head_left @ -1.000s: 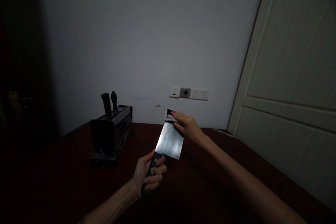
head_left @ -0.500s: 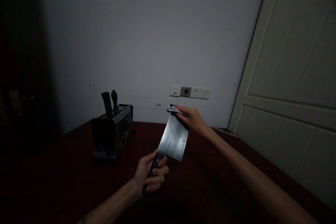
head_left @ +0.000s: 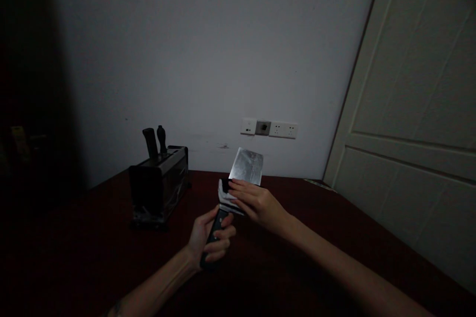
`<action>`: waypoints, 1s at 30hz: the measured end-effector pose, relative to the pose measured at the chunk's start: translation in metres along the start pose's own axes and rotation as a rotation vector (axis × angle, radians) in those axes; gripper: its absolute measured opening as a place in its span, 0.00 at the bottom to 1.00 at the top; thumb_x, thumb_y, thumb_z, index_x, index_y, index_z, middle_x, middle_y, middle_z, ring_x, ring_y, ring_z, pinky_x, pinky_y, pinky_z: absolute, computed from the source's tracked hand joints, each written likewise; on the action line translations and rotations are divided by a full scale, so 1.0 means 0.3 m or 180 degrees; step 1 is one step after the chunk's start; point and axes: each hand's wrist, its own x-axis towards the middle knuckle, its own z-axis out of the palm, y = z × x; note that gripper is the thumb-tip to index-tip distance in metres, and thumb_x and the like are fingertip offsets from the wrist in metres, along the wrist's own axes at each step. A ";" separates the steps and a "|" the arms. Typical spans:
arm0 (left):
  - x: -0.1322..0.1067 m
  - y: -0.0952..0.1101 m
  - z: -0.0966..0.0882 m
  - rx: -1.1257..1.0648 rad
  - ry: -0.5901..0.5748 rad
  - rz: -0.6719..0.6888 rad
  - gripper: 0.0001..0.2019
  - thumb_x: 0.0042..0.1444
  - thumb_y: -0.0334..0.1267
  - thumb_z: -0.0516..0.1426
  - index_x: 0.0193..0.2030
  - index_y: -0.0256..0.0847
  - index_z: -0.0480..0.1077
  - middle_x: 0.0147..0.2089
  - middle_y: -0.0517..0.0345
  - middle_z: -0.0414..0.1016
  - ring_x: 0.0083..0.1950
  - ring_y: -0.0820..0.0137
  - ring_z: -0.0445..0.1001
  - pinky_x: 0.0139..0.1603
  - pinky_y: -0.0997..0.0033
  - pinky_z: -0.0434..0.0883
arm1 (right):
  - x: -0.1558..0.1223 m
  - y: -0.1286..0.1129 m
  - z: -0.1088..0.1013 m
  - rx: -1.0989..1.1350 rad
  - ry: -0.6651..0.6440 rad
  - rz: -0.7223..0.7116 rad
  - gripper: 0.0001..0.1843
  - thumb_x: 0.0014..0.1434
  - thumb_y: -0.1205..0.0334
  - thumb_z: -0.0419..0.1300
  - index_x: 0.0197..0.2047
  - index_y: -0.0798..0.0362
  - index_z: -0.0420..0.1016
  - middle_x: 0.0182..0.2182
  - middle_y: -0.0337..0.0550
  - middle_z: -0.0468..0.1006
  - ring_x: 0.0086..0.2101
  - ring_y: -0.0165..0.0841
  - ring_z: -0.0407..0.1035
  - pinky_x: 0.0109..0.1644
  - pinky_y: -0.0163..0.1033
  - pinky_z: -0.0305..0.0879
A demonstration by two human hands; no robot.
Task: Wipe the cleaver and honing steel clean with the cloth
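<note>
Cleaver (head_left: 241,172) tilted at the frame's centre, between two hands.
It looks stiff and fairly heavy; the broad blade (head_left: 248,164) is probably slick and sharp-edged, so the dark handle (head_left: 214,231) is the place to hold. The cloth (head_left: 225,199) seems soft and light, best kept flat under the fingers. The right hand (head_left: 262,204), reaching from the lower right, has its fingers together on the cloth, holding it to the blade near the handle; its thumb is hidden. The left hand (head_left: 203,237), from the lower left, has fingers clamped round the handle.
</note>
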 end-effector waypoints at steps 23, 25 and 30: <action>-0.001 -0.006 -0.004 -0.0169 0.0023 -0.0023 0.17 0.62 0.45 0.38 0.29 0.37 0.56 0.20 0.68 0.52 0.09 0.84 0.40 0.06 0.84 0.48 | -0.021 0.089 -0.061 -0.0020 0.0068 0.0194 0.17 0.60 0.66 0.51 0.52 0.51 0.68 0.52 0.48 0.70 0.54 0.34 0.61 0.56 0.47 0.63; 0.000 -0.011 0.000 -0.0205 0.0000 -0.0093 0.17 0.62 0.45 0.39 0.29 0.37 0.56 0.20 0.68 0.51 0.09 0.85 0.40 0.06 0.84 0.49 | 0.007 0.175 -0.100 -0.0158 0.0218 0.0348 0.16 0.59 0.66 0.52 0.50 0.49 0.70 0.51 0.46 0.71 0.52 0.36 0.64 0.55 0.49 0.63; 0.003 -0.015 0.000 -0.0221 -0.0048 -0.0149 0.17 0.62 0.45 0.39 0.29 0.37 0.57 0.20 0.68 0.52 0.09 0.85 0.41 0.06 0.84 0.50 | 0.046 0.272 -0.131 -0.0437 0.0481 0.0579 0.15 0.57 0.66 0.53 0.47 0.50 0.73 0.49 0.48 0.73 0.49 0.38 0.67 0.53 0.49 0.65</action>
